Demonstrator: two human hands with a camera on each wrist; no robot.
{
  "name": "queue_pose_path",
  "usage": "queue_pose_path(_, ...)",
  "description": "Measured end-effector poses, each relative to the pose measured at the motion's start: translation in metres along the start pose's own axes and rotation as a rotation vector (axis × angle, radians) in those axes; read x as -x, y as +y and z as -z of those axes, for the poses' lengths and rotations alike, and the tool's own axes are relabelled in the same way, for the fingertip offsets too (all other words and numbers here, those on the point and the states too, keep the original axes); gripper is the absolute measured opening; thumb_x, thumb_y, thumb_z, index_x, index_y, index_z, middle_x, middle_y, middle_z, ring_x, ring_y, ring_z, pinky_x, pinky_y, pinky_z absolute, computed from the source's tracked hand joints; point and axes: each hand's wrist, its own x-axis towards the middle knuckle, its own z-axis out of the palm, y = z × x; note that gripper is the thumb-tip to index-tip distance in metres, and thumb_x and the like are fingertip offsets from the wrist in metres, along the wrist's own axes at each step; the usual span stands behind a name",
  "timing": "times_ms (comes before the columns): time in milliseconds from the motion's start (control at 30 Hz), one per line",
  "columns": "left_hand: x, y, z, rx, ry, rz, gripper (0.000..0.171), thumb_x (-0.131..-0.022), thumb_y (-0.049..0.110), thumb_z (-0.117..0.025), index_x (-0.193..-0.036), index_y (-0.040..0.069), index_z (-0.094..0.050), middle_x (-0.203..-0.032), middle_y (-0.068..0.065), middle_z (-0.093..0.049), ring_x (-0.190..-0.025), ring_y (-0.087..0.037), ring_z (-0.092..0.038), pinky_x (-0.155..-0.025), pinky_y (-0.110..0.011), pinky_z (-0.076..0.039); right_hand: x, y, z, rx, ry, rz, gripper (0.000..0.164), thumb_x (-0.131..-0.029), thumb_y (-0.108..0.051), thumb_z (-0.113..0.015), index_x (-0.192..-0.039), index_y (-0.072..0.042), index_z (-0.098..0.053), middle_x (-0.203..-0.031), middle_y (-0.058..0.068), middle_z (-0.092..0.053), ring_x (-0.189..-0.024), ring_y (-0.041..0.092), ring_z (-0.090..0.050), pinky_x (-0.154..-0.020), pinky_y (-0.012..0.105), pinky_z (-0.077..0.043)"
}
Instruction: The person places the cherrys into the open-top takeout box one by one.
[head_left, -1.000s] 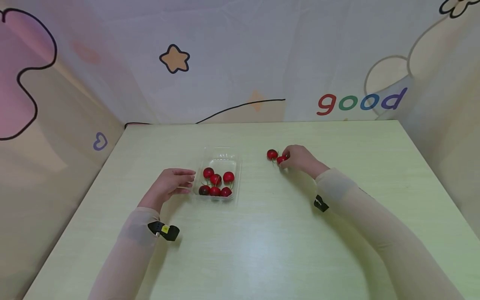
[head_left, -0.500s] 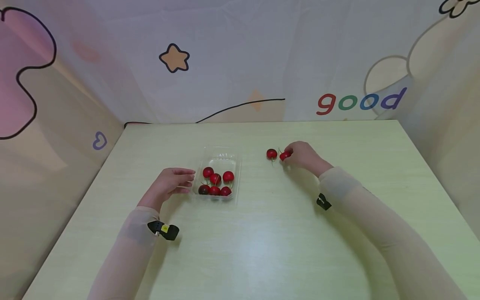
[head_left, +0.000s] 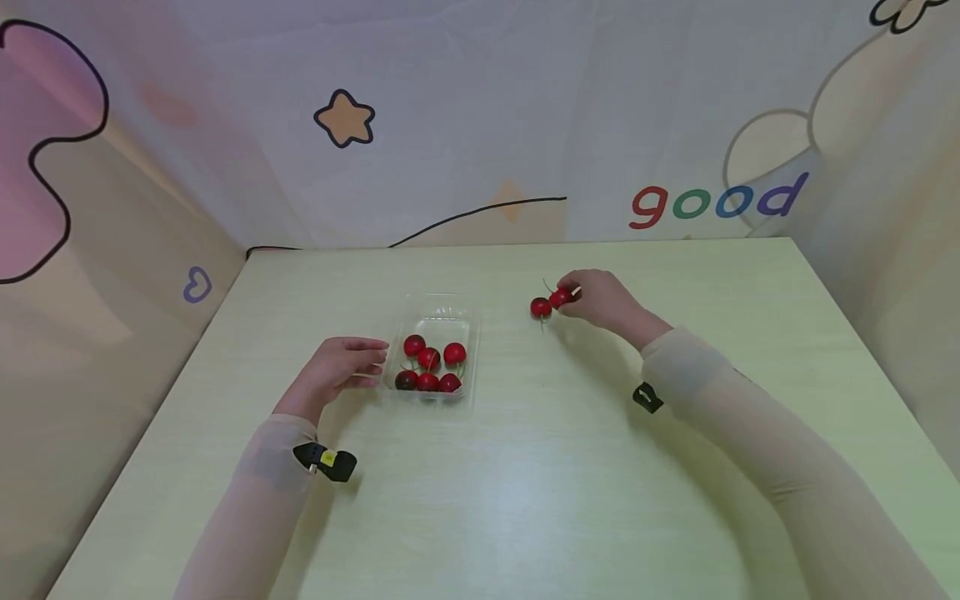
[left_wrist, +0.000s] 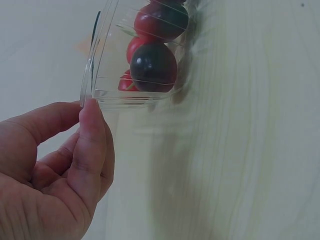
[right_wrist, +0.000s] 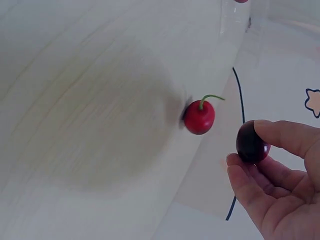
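Observation:
My right hand (head_left: 603,302) pinches a dark red cherry (right_wrist: 250,142) between thumb and fingertips, raised over the table. Just to the left of it, a second cherry (head_left: 541,307) with a green stem (right_wrist: 212,96) rests on the tabletop. A clear plastic box (head_left: 437,315) stands left of centre with several cherries (head_left: 428,359) inside, gathered in its near half. My left hand (head_left: 339,369) is at the box's left side. In the left wrist view, thumb and fingertips (left_wrist: 91,112) pinch the edge of the box's rim (left_wrist: 87,82).
A pale wood-grain table (head_left: 525,467) spans the view. Behind it hangs a printed cloth backdrop (head_left: 480,125), with similar cloth at both sides. Dark camera mounts sit at both wrists, the left one (head_left: 326,461) with a yellow mark.
My right hand first draws its cherry slightly right, away from the second cherry, then lifts it up and back left. The left hand and the box stay in place.

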Motion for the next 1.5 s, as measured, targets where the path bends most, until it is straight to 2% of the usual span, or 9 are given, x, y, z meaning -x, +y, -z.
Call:
queue_pose_path(500,0.000,0.000,-0.001,0.005,-0.002,-0.005,0.043,-0.105,0.016,-0.057,-0.143,-0.004,-0.055,-0.133,-0.020,-0.065,-0.086,-0.008,-0.064,-0.073,-0.016,-0.059,0.000,-0.028,-0.001,-0.045,-0.031,0.074,0.044,-0.097,-0.008,-0.066,-0.137,0.006,-0.058,-0.127,0.025,-0.068,-0.115,0.034,-0.066,-0.098,0.042,-0.057)
queue_pose_path(733,-0.001,-0.001,0.000,0.008,-0.004,-0.010,0.043,-0.105,0.016,-0.057,-0.142,-0.004,-0.055,-0.129,-0.017,-0.067,-0.087,-0.008,-0.064,-0.073,-0.016,-0.059,-0.003,-0.050,-0.003,-0.082,-0.068,0.103,0.045,-0.097,-0.008,-0.067,-0.138,0.005,-0.056,-0.125,0.024,-0.069,-0.101,0.033,-0.070,-0.086,0.034,-0.060)
queue_pose_path(833,0.000,0.000,0.000,0.018,-0.005,-0.013,0.043,-0.104,0.015,-0.058,-0.142,-0.004,-0.055,-0.126,-0.016,-0.068,-0.086,-0.008,-0.064,-0.072,-0.017,-0.059,-0.005,-0.059,-0.005,-0.058,-0.079,0.122,0.044,-0.097,-0.008,-0.068,-0.138,0.003,-0.057,-0.128,0.022,-0.068,-0.103,0.031,-0.068,-0.082,0.031,-0.061)
queue_pose_path(1000,0.001,0.001,0.000,0.020,-0.002,-0.003,0.043,-0.104,0.015,-0.058,-0.142,-0.004,-0.055,-0.123,-0.013,-0.068,-0.086,-0.008,-0.063,-0.072,-0.016,-0.059,-0.010,-0.072,-0.010,-0.001,-0.093,0.196,0.041,-0.095,-0.006,-0.069,-0.134,0.003,-0.061,-0.128,0.020,-0.068,-0.114,0.032,-0.066,-0.091,0.037,-0.060)
queue_pose_path(1167,0.001,0.001,0.000,0.021,0.001,-0.003,0.043,-0.104,0.015,-0.058,-0.142,-0.004,-0.055,-0.125,-0.015,-0.068,-0.087,-0.008,-0.063,-0.072,-0.016,-0.059,-0.013,-0.082,-0.015,0.053,-0.120,0.260,0.038,-0.094,-0.004,-0.069,-0.131,0.002,-0.063,-0.126,0.018,-0.069,-0.115,0.031,-0.066,-0.100,0.041,-0.058)
queue_pose_path(1500,-0.001,0.000,0.000,0.007,0.006,0.016,0.042,-0.105,0.016,-0.057,-0.142,-0.003,-0.056,-0.127,-0.015,-0.067,-0.088,-0.009,-0.064,-0.072,-0.017,-0.059,-0.029,-0.101,-0.028,0.112,-0.164,0.306,0.037,-0.094,-0.003,-0.068,-0.130,0.000,-0.062,-0.125,0.016,-0.069,-0.112,0.029,-0.065,-0.100,0.037,-0.058)
